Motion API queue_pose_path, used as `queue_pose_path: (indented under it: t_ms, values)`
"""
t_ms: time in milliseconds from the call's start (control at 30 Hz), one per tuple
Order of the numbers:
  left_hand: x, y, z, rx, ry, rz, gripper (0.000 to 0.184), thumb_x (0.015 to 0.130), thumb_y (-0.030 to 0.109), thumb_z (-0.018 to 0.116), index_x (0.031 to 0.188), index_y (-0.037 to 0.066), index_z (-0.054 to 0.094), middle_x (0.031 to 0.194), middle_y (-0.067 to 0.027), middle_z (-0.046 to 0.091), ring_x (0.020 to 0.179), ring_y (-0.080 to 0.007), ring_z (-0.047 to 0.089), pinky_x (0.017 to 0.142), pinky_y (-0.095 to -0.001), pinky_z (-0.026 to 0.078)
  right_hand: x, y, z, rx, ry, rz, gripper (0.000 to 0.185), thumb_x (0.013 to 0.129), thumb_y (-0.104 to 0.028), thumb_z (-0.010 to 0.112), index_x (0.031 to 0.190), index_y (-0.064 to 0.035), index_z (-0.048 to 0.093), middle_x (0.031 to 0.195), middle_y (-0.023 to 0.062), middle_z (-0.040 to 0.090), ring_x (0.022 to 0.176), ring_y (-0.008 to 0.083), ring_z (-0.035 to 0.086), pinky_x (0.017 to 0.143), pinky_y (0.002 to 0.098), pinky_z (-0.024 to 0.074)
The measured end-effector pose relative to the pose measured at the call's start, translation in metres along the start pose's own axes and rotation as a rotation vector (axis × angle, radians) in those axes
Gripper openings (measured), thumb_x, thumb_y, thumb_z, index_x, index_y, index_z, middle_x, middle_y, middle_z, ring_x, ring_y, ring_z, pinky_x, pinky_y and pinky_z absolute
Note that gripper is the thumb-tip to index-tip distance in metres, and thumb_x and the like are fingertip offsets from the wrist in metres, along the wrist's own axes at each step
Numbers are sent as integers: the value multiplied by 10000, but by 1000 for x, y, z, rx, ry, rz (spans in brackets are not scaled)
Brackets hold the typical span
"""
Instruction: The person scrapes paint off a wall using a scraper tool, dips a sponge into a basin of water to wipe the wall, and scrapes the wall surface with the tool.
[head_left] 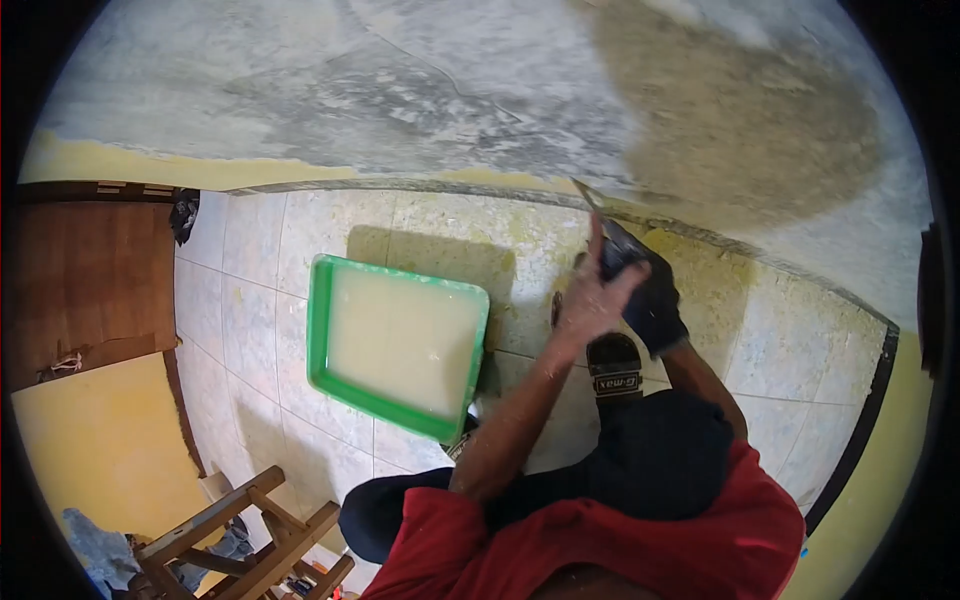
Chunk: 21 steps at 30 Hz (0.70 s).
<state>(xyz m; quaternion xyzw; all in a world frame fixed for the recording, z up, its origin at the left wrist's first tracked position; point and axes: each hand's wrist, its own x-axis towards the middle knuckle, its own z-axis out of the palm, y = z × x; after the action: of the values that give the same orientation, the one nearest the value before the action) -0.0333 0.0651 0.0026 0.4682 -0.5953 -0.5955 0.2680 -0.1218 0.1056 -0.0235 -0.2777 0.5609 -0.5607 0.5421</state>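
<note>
My right hand [654, 305], in a dark glove, is wrapped around a scraper [588, 195] whose thin blade points up and left, close to the foot of the wall [500, 120]. Bare and wet-looking, my left hand [598, 295] lies against the tool's near side, fingers stretched along it and thumb apart. The handle is mostly hidden by both hands. To their left, a green tray [318, 320] of cloudy, pale liquid sits on the tiled floor. A brown damp patch marks the grey wall above the hands.
A wooden ladder or stool [215, 515] stands at the lower left, with cloths beside it. A brown door [95, 280] is at the far left, near a black bag [184, 215]. My sandalled foot [615, 368] is below the hands.
</note>
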Motion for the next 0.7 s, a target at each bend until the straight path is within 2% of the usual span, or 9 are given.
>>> queue_pose_path:
  t_ms: [67,133,167,333,400,533,567,633,700]
  values:
    - [-2,14,3,-126,-43,-123,889,794,174,644,1454,-13,78,1054,-106,587,944,-133,550,882,-239,421,-4,-19,12,724,240,84,247,839,-204,566,989,-20,632,964,150,643,950,331,579,780,371,472]
    - [2,21,-10,-264,-162,-178,991,757,355,676,1463,39,57,1147,-199,577,1038,-223,563,928,-295,413,-1,-19,-4,-355,142,-207,247,849,-189,564,1028,-29,626,955,144,648,916,301,603,772,359,478]
    - [1,18,-8,-218,-157,-244,983,773,333,668,1454,2,41,1161,-173,579,1041,-214,560,925,-280,411,-5,-17,-13,-898,60,-323,250,855,-181,563,1047,-34,623,951,141,650,899,286,615,769,353,480]
    - [1,27,3,-356,-114,-159,994,770,342,679,1450,-11,46,1127,-168,597,1022,-205,572,903,-280,427,-8,-40,-14,-561,83,-316,237,827,-189,555,1022,-77,631,879,142,643,805,313,612,716,398,474]
    - [4,31,0,-404,-93,-181,1005,764,375,675,1455,6,46,1143,-193,586,1043,-229,575,915,-290,425,-8,-57,-10,-1223,27,-409,255,838,-174,544,1059,-77,627,931,131,645,849,303,607,752,394,475]
    - [6,34,-9,-260,-128,-222,1017,756,412,671,1455,7,52,1172,-223,570,1068,-275,578,921,-307,434,10,-13,-30,-1266,-23,-531,293,832,-187,554,1105,-95,608,958,111,640,896,293,596,771,395,466]
    - [7,28,-9,-131,-89,-181,1025,748,437,668,1455,11,60,1180,-243,560,1082,-304,570,925,-321,435,20,7,-29,-810,41,-437,315,826,-193,558,1124,-98,595,979,110,635,914,293,590,775,399,463]
    - [7,22,-14,-23,-57,-153,1035,740,463,664,1456,14,67,1188,-262,551,1096,-334,563,929,-336,437,17,1,-18,-380,96,-308,338,820,-200,562,1143,-101,582,999,109,630,932,294,584,778,402,460]
    - [11,17,-19,-182,-155,-148,1040,727,496,662,1457,21,92,1186,-287,539,1121,-363,538,956,-353,415,6,-16,-21,-1344,75,-605,363,824,-221,572,1162,-88,565,1021,117,625,956,298,577,787,396,460]
